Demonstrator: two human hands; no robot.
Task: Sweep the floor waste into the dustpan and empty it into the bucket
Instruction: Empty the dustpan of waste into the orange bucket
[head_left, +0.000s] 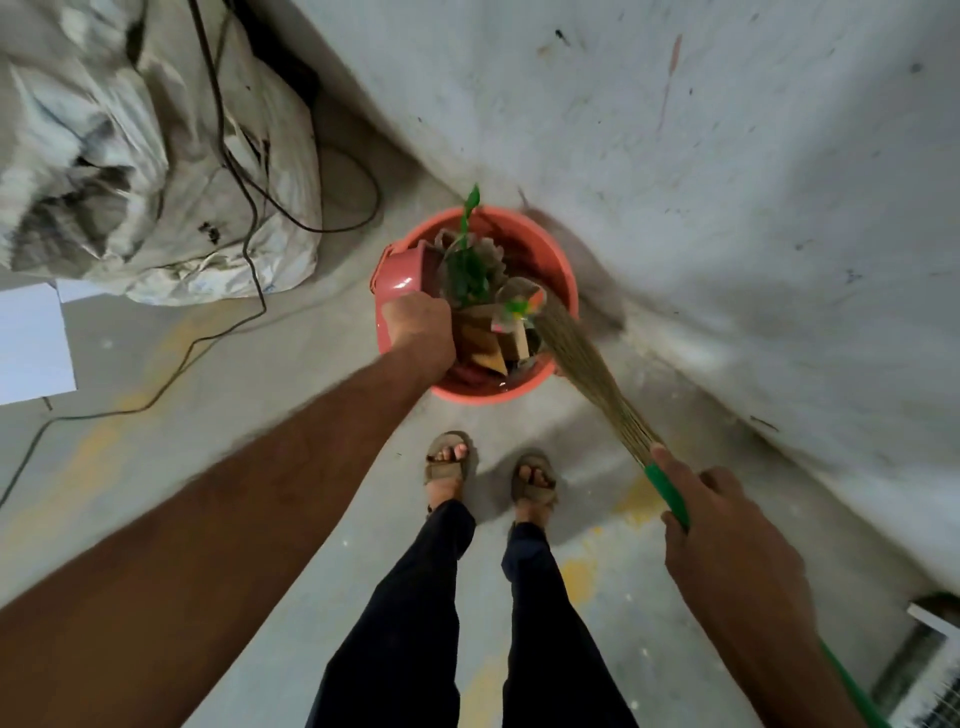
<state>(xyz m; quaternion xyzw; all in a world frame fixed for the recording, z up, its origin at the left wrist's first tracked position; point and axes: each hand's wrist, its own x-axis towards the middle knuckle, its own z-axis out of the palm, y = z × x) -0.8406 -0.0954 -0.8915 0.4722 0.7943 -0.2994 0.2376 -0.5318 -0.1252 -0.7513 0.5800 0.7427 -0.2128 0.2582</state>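
A salmon-red bucket stands on the floor against the wall, in front of my feet. It holds paper scraps, cardboard and green plant waste. My left hand grips the red dustpan, which is tipped over the bucket's left rim. My right hand is closed on the green handle of a grass broom. The broom's bristle tip reaches into the bucket among the waste.
A large white sack lies at the left with black cables trailing across the floor. White sheets lie at the far left edge. The stained wall runs behind the bucket. A white grille sits at the lower right.
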